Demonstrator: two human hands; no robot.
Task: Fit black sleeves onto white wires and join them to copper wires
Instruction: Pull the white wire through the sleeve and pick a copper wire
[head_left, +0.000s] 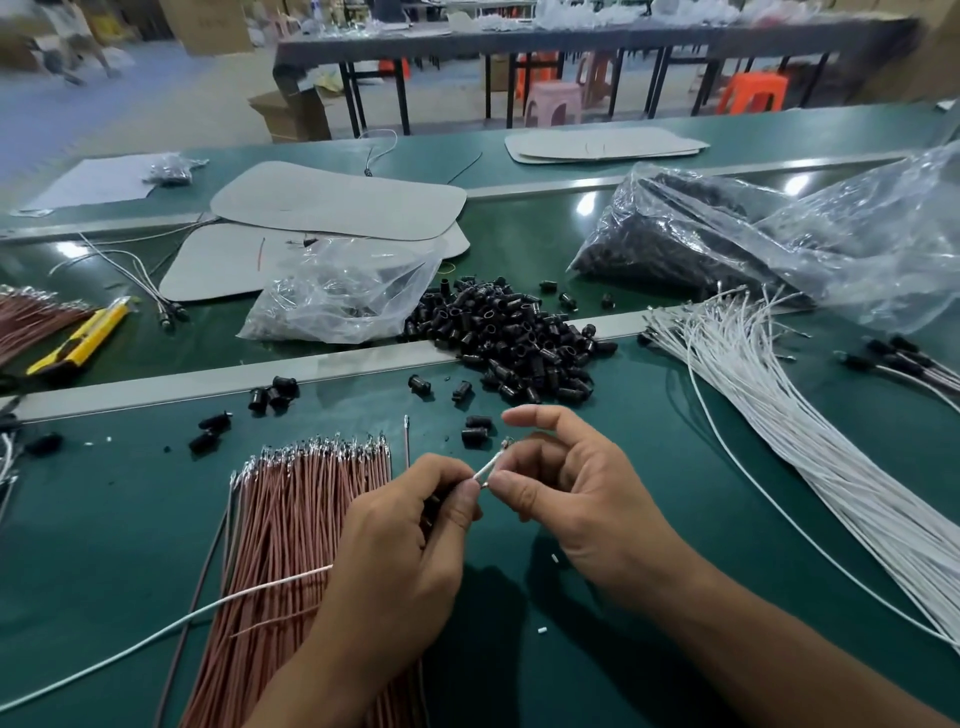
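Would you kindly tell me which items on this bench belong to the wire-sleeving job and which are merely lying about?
Job: thin white wire pinched by left hand and right hand; pile of small black plastic sleeves; bundle of copper-coloured wires; bundle of long white wires.
Lying about: yellow utility knife; grey rounded cardboard sheets; white paper sheet.

Black sleeve (432, 500) mostly hidden within the left hand (405, 535)

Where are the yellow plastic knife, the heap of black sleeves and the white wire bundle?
Yellow plastic knife (91, 327): head view, handle middle.
Heap of black sleeves (519, 338): head view, heap's centre.
White wire bundle (779, 421): head view, mid-bundle.
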